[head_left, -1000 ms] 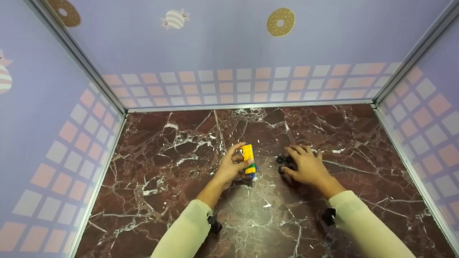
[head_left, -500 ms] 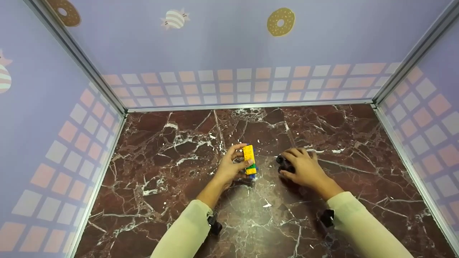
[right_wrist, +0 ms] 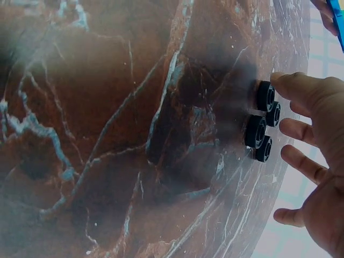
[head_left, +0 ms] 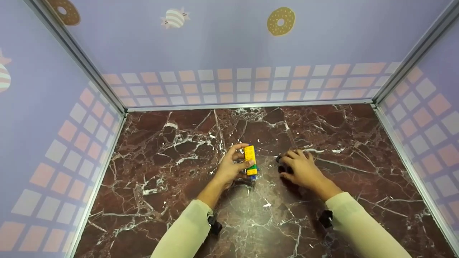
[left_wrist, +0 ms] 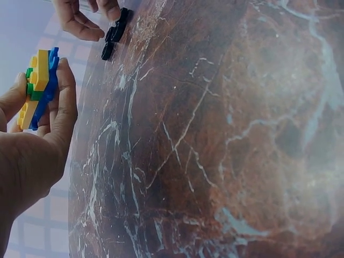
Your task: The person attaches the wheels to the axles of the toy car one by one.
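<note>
My left hand (head_left: 228,170) grips a small stack of building bricks (head_left: 250,156), thumb on one side and fingers on the other. Yellow and green studded bricks sit on a blue base (left_wrist: 47,95) in the left wrist view. To the right, my right hand (head_left: 303,167) is over several black toy wheels (head_left: 281,169), partly hiding them in the head view. The right wrist view shows the wheels (right_wrist: 257,130) grouped on the tabletop. There the thumb tip meets or nearly meets one wheel, while the other fingers are loosely spread and grip nothing.
The dark red marbled tabletop (head_left: 172,186) has white veins and small white flecks. Purple panels with a pastel checked pattern (head_left: 244,85) enclose its back and both sides. A black wrist camera (head_left: 215,225) is strapped to each sleeve.
My right hand has shifted slightly left and toward me, covering more of the wheels, which have been drawn closer together. My left hand and the bricks have hardly moved.
</note>
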A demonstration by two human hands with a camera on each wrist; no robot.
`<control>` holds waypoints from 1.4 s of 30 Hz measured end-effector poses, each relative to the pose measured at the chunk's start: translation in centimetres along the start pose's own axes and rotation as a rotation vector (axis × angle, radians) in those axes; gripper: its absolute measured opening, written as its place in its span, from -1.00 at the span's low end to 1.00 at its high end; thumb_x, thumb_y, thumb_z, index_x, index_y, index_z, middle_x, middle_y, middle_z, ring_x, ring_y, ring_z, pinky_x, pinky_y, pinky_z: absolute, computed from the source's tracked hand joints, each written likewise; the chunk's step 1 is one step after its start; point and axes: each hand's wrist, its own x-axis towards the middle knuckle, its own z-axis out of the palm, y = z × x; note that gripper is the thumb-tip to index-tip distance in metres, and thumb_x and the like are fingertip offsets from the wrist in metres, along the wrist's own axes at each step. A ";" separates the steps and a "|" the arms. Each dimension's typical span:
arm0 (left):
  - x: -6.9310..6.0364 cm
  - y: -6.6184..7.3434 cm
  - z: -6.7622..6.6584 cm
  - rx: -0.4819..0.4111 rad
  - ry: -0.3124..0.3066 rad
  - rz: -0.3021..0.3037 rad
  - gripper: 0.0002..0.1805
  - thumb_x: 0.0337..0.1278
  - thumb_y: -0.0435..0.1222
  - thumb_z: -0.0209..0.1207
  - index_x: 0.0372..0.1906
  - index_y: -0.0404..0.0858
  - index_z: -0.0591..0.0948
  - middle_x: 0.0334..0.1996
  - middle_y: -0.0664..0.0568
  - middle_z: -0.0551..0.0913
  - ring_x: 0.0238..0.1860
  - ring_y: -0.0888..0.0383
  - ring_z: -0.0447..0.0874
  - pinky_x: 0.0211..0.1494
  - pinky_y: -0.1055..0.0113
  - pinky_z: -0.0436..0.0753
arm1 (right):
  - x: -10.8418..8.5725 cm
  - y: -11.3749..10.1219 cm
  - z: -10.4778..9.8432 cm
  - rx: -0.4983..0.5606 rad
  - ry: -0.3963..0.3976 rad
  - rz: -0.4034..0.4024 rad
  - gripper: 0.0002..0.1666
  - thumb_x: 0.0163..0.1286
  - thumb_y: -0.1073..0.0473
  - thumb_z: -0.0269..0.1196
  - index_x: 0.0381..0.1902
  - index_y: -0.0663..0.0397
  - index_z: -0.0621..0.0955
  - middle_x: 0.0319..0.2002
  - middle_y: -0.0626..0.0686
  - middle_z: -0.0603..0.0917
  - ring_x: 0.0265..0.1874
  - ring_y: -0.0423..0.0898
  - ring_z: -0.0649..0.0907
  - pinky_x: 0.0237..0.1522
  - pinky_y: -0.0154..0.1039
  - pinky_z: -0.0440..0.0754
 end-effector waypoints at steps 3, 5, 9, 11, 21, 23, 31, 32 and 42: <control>0.0 -0.1 -0.1 0.002 -0.009 0.009 -0.25 0.39 -0.48 0.41 0.58 -0.22 0.38 0.09 -0.12 0.70 -0.17 -0.03 0.84 -0.33 0.09 0.97 | 0.0 -0.1 0.2 -0.006 -0.002 -0.004 -0.58 0.35 0.03 0.61 0.09 -0.01 0.76 0.24 0.14 0.73 0.33 0.33 0.60 0.45 0.81 0.37; 0.0 -0.1 -0.1 0.003 -0.013 0.015 -0.26 0.38 -0.48 0.41 0.57 -0.21 0.40 0.08 -0.13 0.70 -0.17 -0.03 0.84 -0.34 0.11 0.96 | -0.1 -0.1 0.3 -0.007 0.000 -0.008 -0.64 0.35 0.07 0.61 0.02 0.00 0.76 0.25 0.15 0.74 0.32 0.33 0.60 0.44 0.83 0.37; -0.1 -0.1 -0.1 -0.002 -0.028 0.023 -0.28 0.38 -0.48 0.42 0.54 -0.20 0.41 0.09 -0.14 0.70 -0.17 -0.02 0.84 -0.36 0.17 0.94 | 0.0 -0.2 0.6 -0.011 0.013 -0.025 -0.73 0.33 0.12 0.61 -0.12 0.00 0.74 0.23 0.14 0.76 0.29 0.30 0.62 0.42 0.82 0.40; -0.2 -0.2 -0.1 0.000 -0.039 0.029 -0.29 0.39 -0.49 0.41 0.54 -0.20 0.41 0.10 -0.15 0.70 -0.18 -0.01 0.85 -0.37 0.19 0.94 | 0.0 -0.2 0.7 -0.010 0.024 -0.035 -0.75 0.32 0.14 0.61 -0.17 0.00 0.73 0.21 0.14 0.76 0.26 0.29 0.63 0.40 0.81 0.43; -0.2 -0.4 -0.2 0.000 -0.025 0.037 -0.29 0.38 -0.49 0.41 0.53 -0.25 0.41 0.12 -0.19 0.72 -0.14 -0.01 0.85 -0.22 0.10 0.99 | 0.1 -0.1 0.9 -0.010 0.036 -0.054 -0.80 0.31 0.15 0.60 -0.25 0.01 0.75 0.17 0.13 0.79 0.22 0.27 0.63 0.37 0.76 0.48; -0.2 -0.4 -0.2 -0.007 -0.019 0.038 -0.29 0.38 -0.49 0.42 0.53 -0.24 0.41 0.13 -0.19 0.71 -0.13 -0.01 0.84 -0.19 0.07 0.99 | 0.2 -0.2 0.9 -0.010 0.034 -0.051 -0.80 0.31 0.15 0.60 -0.25 0.01 0.75 0.13 0.11 0.79 0.20 0.26 0.63 0.37 0.76 0.48; -0.1 -0.5 -0.1 -0.026 0.000 0.057 -0.32 0.36 -0.51 0.42 0.50 -0.22 0.46 0.05 -0.15 0.71 -0.17 0.02 0.84 -0.16 -0.01 1.00 | 0.3 -0.2 1.2 -0.015 0.030 -0.056 -0.83 0.32 0.16 0.59 -0.25 0.01 0.76 0.08 0.10 0.79 0.19 0.27 0.63 0.36 0.77 0.49; -0.1 -0.5 -0.1 -0.029 0.001 0.061 -0.33 0.36 -0.51 0.42 0.49 -0.23 0.46 0.04 -0.14 0.72 -0.17 0.02 0.84 -0.15 -0.03 1.00 | 0.3 -0.2 1.2 -0.015 0.031 -0.057 -0.83 0.31 0.16 0.59 -0.25 0.01 0.77 0.08 0.11 0.79 0.19 0.26 0.63 0.35 0.77 0.49; -0.3 -0.4 -0.3 -0.018 0.007 0.063 -0.31 0.36 -0.50 0.43 0.51 -0.23 0.46 0.16 -0.23 0.66 -0.16 0.03 0.86 -0.14 -0.02 1.00 | 0.5 -0.2 1.3 -0.011 0.057 -0.078 -0.82 0.29 0.20 0.60 -0.31 0.00 0.74 -0.08 0.05 0.76 0.09 0.22 0.63 0.33 0.69 0.56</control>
